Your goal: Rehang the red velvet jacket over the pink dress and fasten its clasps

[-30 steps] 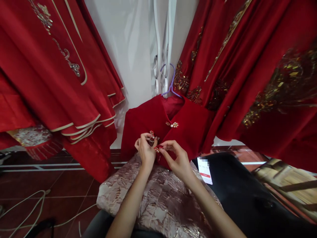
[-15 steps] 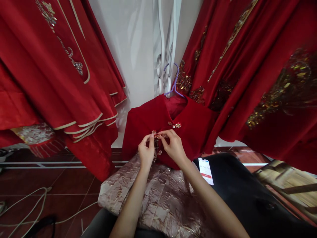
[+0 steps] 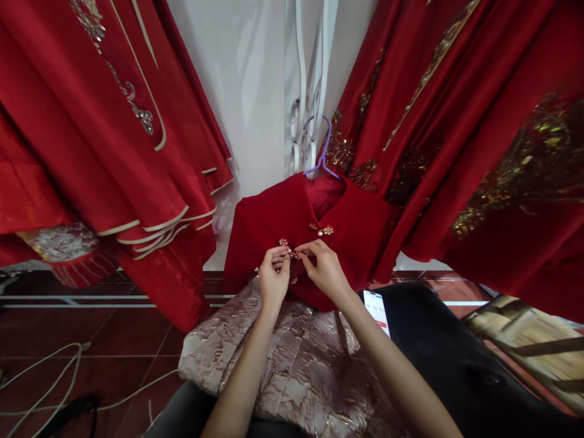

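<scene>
A red velvet jacket (image 3: 360, 228) hangs on a purple hanger (image 3: 325, 152), its front facing me. Along its front run jewelled ornamental clasps, among them an upper clasp (image 3: 322, 230) that nobody touches. My left hand (image 3: 274, 281) is closed, its thumb and fingertips pinching the left side of a middle clasp (image 3: 294, 255). From the right, my right hand (image 3: 325, 271) pinches the other side of this same clasp between thumb and index finger. Fingertips cover much of the clasp, so whether its two halves are joined I cannot tell.
Red garments with gold trim (image 3: 168, 182) hang at left, and sequinned red ones (image 3: 456, 152) at right. Pinkish shiny fabric (image 3: 301, 377) lies beneath my forearms. A phone (image 3: 376, 310) rests on a black surface (image 3: 424, 340). A pale cable (image 3: 132, 398) crosses the tiled floor.
My left hand has shifted slightly right and down, its fingers curling closer to the clasp. The beaded strand below is now mostly covered. My right hand stays at the clasp, moving only a little.
</scene>
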`<state>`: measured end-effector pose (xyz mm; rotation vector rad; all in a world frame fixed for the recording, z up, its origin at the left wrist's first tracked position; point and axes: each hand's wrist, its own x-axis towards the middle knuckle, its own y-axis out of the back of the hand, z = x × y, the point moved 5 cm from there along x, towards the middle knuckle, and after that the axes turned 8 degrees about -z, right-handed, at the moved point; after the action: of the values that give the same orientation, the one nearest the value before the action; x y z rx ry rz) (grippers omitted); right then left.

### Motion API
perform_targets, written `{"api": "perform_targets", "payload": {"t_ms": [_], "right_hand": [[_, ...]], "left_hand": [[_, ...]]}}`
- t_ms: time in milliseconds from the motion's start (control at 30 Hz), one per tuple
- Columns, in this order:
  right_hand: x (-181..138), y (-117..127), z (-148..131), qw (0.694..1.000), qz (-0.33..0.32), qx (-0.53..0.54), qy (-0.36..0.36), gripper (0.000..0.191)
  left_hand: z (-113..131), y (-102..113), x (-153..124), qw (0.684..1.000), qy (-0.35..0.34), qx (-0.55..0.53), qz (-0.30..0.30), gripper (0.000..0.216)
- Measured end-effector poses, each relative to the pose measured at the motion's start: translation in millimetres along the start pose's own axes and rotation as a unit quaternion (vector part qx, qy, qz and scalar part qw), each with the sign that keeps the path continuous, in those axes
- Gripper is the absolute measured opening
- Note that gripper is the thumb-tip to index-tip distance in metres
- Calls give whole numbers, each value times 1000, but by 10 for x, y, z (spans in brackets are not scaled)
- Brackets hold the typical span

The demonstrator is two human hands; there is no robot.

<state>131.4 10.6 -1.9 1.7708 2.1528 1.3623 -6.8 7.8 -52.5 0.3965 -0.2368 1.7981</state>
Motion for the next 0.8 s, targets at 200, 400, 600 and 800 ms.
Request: {"api": "perform_targets", "payload": {"t_ms": [200, 400, 600, 800], "right_hand": [[65, -34, 13, 1000, 16, 9, -5, 19], [87, -57, -8, 1000, 10, 4, -3, 19], [73, -109, -19, 999, 35, 13, 12, 18], [89, -160, -4, 998, 57, 6, 27, 19]], "left_hand": [[23, -11, 41, 1000, -3, -2, -15, 18], [26, -7, 41, 1000, -13, 13, -12, 22], [45, 59, 60, 998, -31, 51, 6, 20], [75, 122, 126, 996, -36, 83, -12, 14]]}}
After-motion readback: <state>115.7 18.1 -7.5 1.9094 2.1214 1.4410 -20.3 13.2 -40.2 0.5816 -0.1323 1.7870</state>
